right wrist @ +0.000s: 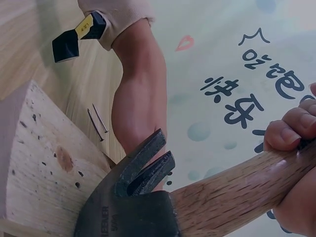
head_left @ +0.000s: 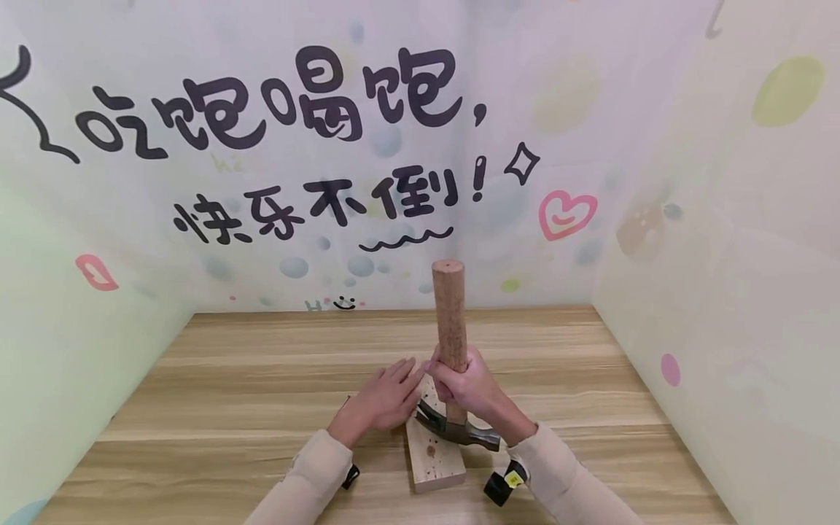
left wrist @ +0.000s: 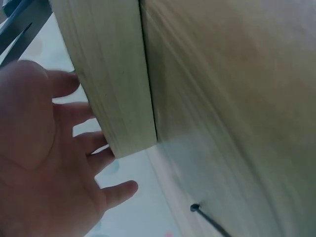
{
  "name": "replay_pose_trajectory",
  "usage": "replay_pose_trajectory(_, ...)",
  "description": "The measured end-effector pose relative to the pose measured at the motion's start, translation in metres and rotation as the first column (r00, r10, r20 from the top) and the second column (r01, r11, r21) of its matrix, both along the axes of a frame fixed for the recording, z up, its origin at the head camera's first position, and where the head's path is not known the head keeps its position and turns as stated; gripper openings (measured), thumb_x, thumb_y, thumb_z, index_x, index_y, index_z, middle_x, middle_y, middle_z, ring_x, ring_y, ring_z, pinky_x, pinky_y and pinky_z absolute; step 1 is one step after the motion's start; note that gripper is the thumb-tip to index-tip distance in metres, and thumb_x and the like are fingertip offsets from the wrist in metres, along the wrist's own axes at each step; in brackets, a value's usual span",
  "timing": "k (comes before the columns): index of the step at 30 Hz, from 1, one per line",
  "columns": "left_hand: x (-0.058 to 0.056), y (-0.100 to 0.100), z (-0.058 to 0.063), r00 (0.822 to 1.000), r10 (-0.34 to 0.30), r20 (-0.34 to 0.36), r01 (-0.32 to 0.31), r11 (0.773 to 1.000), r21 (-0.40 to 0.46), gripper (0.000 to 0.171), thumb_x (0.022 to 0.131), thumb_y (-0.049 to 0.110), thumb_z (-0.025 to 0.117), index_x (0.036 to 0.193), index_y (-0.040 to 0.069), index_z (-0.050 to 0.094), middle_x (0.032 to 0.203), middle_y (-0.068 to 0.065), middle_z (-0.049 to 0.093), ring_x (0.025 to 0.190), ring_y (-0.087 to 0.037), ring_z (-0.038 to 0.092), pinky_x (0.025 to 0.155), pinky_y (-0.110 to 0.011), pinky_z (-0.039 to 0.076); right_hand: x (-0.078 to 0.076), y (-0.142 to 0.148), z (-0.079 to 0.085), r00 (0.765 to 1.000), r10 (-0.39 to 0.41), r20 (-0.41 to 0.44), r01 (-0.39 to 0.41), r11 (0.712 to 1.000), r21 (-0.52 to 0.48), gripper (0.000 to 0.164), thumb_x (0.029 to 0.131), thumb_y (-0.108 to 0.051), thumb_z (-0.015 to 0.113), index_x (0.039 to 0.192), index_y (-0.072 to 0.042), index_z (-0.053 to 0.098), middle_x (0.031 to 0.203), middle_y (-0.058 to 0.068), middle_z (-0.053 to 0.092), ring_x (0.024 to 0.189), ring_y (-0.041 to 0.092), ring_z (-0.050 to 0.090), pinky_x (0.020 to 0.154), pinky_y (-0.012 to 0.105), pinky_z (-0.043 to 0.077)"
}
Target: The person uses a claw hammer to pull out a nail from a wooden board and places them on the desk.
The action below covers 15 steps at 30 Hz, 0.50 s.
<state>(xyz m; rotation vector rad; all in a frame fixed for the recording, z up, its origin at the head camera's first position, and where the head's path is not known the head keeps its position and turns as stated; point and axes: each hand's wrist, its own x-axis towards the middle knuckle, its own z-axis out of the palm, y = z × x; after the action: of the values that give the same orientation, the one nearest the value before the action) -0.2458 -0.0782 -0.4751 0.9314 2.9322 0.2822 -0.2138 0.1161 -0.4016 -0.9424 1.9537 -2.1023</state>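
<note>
My right hand [head_left: 471,383] grips the wooden handle of a claw hammer [head_left: 450,313], which stands upright with its dark metal head down over a pale wooden block [head_left: 434,470]. The forked claw points towards my left hand [head_left: 387,401]. That hand lies with its fingers fairly straight across the far part of the block. In the left wrist view the fingertips reach the block's edge [left wrist: 106,74]. Small dark holes and a brown knot mark the block's face [right wrist: 44,168] in the right wrist view, close beside the hammer head [right wrist: 128,212].
Two loose nails [right wrist: 98,122] lie on the wood-grain table [head_left: 275,364] to the left of the block; one nail [left wrist: 210,219] shows in the left wrist view. Printed walls [head_left: 407,284] enclose the table at the back and sides. Black wrist devices [head_left: 500,487] hang near both sleeves.
</note>
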Motion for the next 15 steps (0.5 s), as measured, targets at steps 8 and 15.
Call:
replay_pose_trajectory(8, -0.003, 0.0, -0.006, 0.999, 0.045, -0.008, -0.044, 0.998, 0.04, 0.051, 0.108, 0.033, 0.033, 0.153, 0.008, 0.037, 0.156, -0.018, 0.037, 0.144, -0.035, 0.034, 0.112, -0.058, 0.031, -0.004, 0.0, 0.002, 0.998, -0.059, -0.003, 0.059, 0.997, 0.057, 0.028, 0.097, -0.007, 0.057, 0.077, 0.01, 0.048, 0.051, -0.002, 0.044, 0.043, 0.008, 0.04, 0.041, 0.024, 0.035)
replay_pose_trajectory(15, -0.01, -0.003, -0.016, 0.993, 0.1, -0.068, -0.096, 0.993, 0.067, 0.049, 0.108, 0.032, 0.036, 0.153, 0.013, 0.037, 0.146, -0.021, 0.047, 0.136, -0.036, 0.043, 0.106, -0.058, 0.037, -0.014, -0.006, 0.005, 0.987, -0.156, 0.032, 0.144, 0.961, 0.238, 0.032, 0.097, -0.013, 0.058, 0.071, 0.004, 0.054, 0.05, -0.004, 0.041, 0.043, 0.009, 0.038, 0.043, 0.024, 0.032)
